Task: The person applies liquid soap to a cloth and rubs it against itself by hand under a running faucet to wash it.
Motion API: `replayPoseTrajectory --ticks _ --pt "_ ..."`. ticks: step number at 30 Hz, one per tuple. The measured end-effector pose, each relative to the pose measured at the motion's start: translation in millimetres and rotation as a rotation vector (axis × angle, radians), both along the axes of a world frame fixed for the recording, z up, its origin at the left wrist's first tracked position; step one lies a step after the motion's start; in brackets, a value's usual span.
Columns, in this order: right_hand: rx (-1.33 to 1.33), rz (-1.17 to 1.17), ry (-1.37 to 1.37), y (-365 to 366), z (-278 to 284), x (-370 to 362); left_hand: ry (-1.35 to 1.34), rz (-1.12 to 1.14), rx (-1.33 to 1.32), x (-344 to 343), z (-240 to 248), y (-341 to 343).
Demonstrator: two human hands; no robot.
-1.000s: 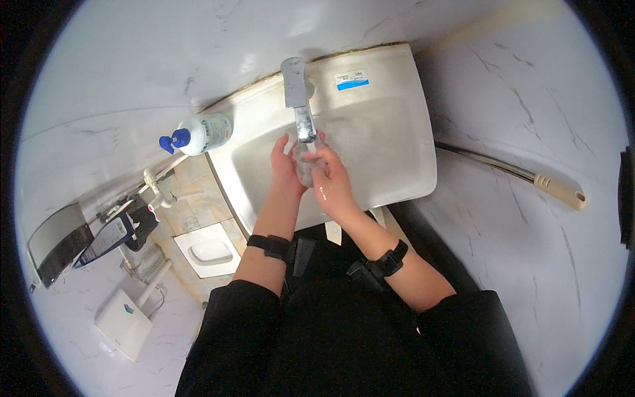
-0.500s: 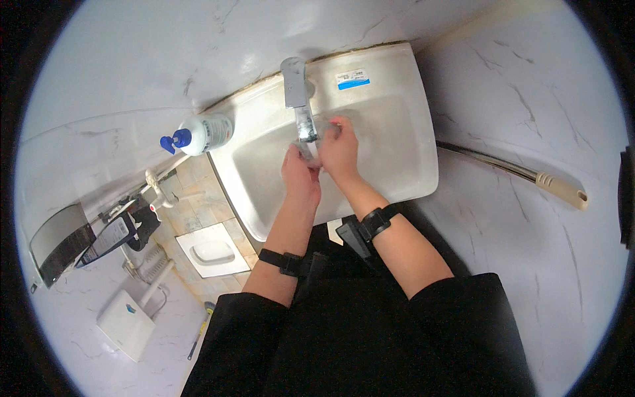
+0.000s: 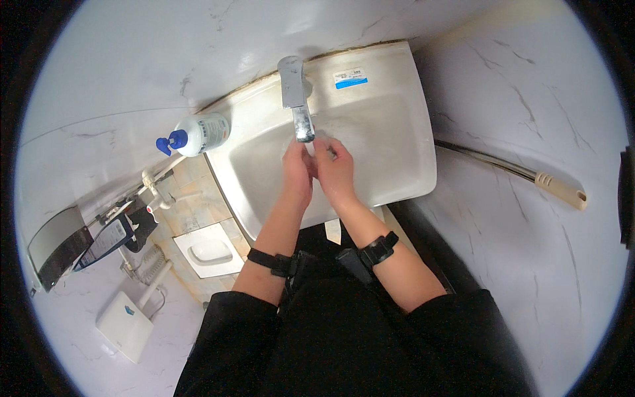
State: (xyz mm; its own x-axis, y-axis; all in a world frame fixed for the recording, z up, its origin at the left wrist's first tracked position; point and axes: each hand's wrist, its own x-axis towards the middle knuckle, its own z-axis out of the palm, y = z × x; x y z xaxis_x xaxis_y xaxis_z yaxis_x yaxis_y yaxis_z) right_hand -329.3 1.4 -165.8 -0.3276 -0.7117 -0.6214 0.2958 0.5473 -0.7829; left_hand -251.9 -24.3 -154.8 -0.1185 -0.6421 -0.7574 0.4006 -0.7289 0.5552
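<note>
Under the spout of a chrome faucet (image 3: 292,86), my left hand (image 3: 297,169) and my right hand (image 3: 336,172) are close together over the white sink (image 3: 390,159). A short white stream of water runs down between them. Both hands have curled fingers. A greyish, see-through patch shows by the right fingers, but what they hold, if anything, is too unclear to name. The left fingertips are partly hidden beneath the spout.
A pump bottle (image 3: 205,134) with a blue top stands at the sink's left corner. Right of the sink, a metal pole with a beige handle (image 3: 561,190) leans on the wall. A squat toilet (image 3: 210,251) and a paper dispenser (image 3: 59,248) are at left.
My right hand has come down slightly and closer to the left one. The blurred, see-through patch above the right fingers no longer shows there. Both forearms have shifted a little toward me.
</note>
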Motion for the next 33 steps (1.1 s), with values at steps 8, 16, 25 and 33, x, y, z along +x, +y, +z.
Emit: replayPoseTrajectory --ticks 8,16,25,33 --pt "-0.217 0.418 0.758 0 45 15 0.500 0.148 0.060 7 -25 -8" --pt "-0.140 0.618 0.981 -30 5 2 0.685 0.342 0.269 2 -21 7" --pt "-0.017 0.704 0.850 -49 -17 -18 0.623 0.272 0.209 -5 -38 19" --pt "-0.086 0.358 0.613 2 7 16 0.361 0.163 0.197 17 -41 -3"
